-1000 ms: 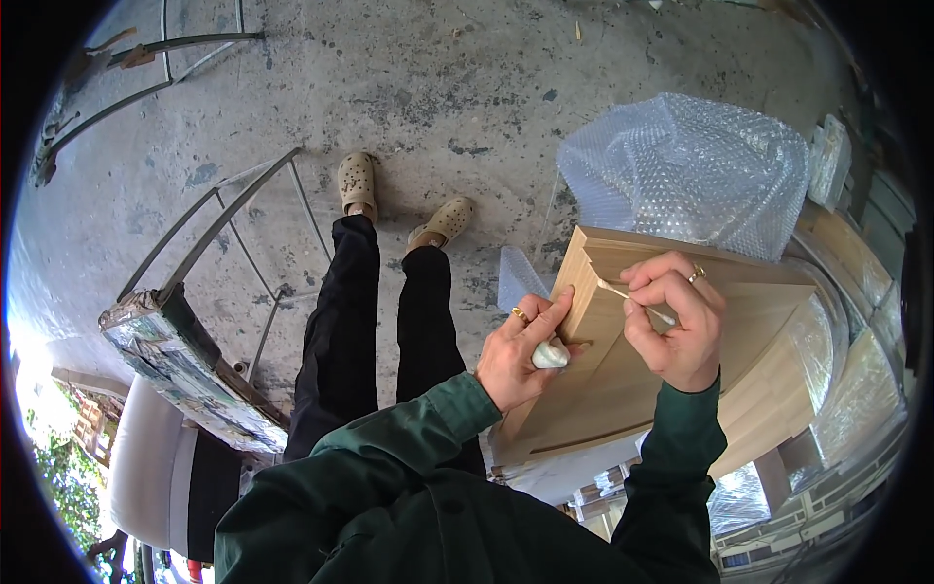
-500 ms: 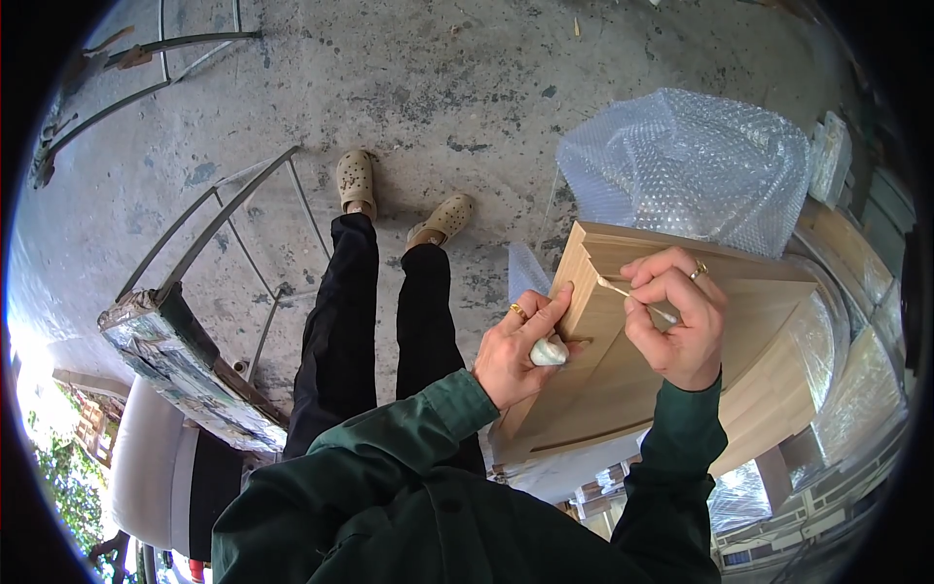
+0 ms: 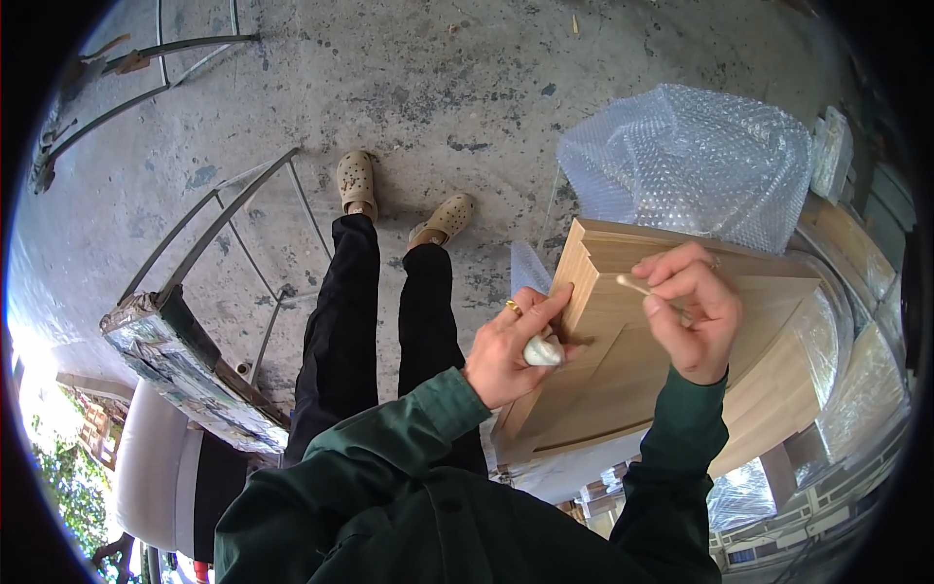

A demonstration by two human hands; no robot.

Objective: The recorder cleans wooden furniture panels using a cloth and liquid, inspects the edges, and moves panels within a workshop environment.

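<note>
My left hand [image 3: 501,358] is closed around a small rounded white lump [image 3: 542,351], whose kind I cannot make out. Its fingertips rest at the near-left edge of a pale wooden cabinet door [image 3: 574,409] with a recessed panel. Over the door's upper part, my right hand [image 3: 700,316] pinches a cotton swab [image 3: 632,283]. The swab's pale tip points left toward the door's stepped edge; whether it touches the wood is unclear. The swab's other end is mostly hidden behind the fingers.
Crumpled bubble wrap [image 3: 681,165] lies beyond the door. Plastic-wrapped wooden pieces [image 3: 866,360] stand at the right. To the left are a metal-framed stand [image 3: 233,209] with a worn, paint-covered top and a rounded white seat [image 3: 151,467]. My clogs [image 3: 356,178] rest on the concrete floor.
My right hand and the swab have shifted to the right, away from the door's left corner. My left hand has slid slightly left with the white lump.
</note>
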